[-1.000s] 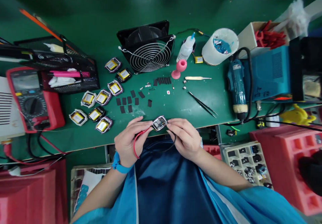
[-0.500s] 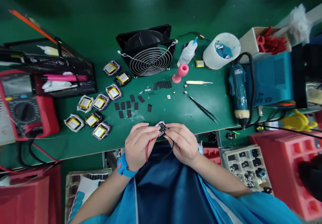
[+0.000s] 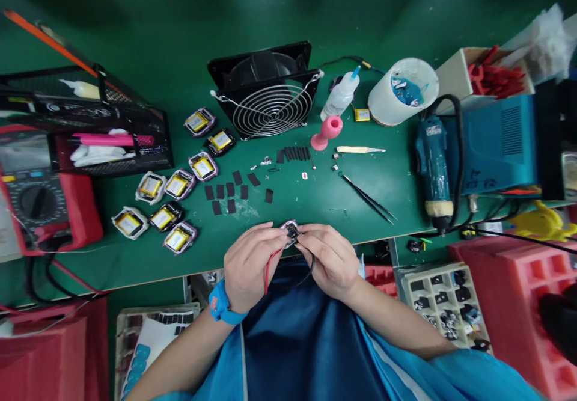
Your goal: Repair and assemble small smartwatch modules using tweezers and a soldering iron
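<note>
At the bench's front edge, a small open watch housing point(image 3: 290, 231) with electronics inside sits between my two hands. My left hand point(image 3: 252, 260) is closed at its left side, a red wire point(image 3: 269, 269) curving down from the fingers. From the other side my right hand point(image 3: 331, 260) is pinched at the housing, with a black wire point(image 3: 311, 264) looping below it. Fingers hide the wire tips, so exact contact cannot be made out. Several watch housings with yellow batteries point(image 3: 179, 237) lie to the left. Black rectangular pads point(image 3: 231, 190) lie beyond my hands.
A fan point(image 3: 270, 100) stands at the back. Tweezers point(image 3: 367, 198), a pale-handled tool point(image 3: 358, 149), a pink stand point(image 3: 327, 132) and a squeeze bottle point(image 3: 341, 95) lie or stand right of centre. A multimeter point(image 3: 40, 199) is at left, an electric screwdriver point(image 3: 435, 172) at right.
The view has shifted slightly. Both hands stay at the watch housing with only small finger movements, and the red and black wires hang a little differently.
</note>
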### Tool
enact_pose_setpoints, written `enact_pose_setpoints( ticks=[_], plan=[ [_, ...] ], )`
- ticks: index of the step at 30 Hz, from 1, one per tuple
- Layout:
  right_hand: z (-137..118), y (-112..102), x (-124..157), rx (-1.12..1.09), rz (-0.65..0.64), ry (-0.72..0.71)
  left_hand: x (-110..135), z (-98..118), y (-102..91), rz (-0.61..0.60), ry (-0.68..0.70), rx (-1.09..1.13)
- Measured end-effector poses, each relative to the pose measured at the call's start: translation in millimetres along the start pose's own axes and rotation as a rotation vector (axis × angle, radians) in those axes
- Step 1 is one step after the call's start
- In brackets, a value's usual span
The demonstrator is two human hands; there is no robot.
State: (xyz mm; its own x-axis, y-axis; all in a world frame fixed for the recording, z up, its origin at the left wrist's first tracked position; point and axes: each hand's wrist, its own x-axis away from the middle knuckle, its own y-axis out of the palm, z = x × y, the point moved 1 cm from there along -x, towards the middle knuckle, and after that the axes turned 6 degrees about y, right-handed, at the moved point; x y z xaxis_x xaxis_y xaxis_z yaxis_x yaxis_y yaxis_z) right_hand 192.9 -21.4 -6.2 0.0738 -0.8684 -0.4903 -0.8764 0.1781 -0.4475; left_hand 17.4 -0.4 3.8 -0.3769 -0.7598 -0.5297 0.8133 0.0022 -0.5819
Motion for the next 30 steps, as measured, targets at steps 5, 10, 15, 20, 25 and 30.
enact_pose_setpoints(
  ticks=[5,10,15,20,25,30],
  plan=[
    [1.6,0.6,0.5,-0.013,-0.005,0.004,0.8,-0.3,0.2,0.001,-0.017,0.014],
    [1.0,0.3,-0.5,-0.002,-0.002,0.006,2.8,-0.1,1.0,0.004,-0.001,0.013],
    [0.8,-0.5,-1.0,-0.001,-0.010,0.005,2.8,0.4,1.2,-0.001,0.000,-0.001],
    [1.2,-0.2,-0.8,0.007,-0.009,0.008,2.3,0.1,1.0,0.001,-0.002,-0.015],
    [1.3,0.8,-0.8,0.002,0.002,0.000,1.6,0.4,0.7,0.006,0.000,-0.021],
    [1.3,0.8,-0.8,0.003,0.005,0.008,1.5,0.7,1.4,0.008,-0.004,-0.019]
  ],
)
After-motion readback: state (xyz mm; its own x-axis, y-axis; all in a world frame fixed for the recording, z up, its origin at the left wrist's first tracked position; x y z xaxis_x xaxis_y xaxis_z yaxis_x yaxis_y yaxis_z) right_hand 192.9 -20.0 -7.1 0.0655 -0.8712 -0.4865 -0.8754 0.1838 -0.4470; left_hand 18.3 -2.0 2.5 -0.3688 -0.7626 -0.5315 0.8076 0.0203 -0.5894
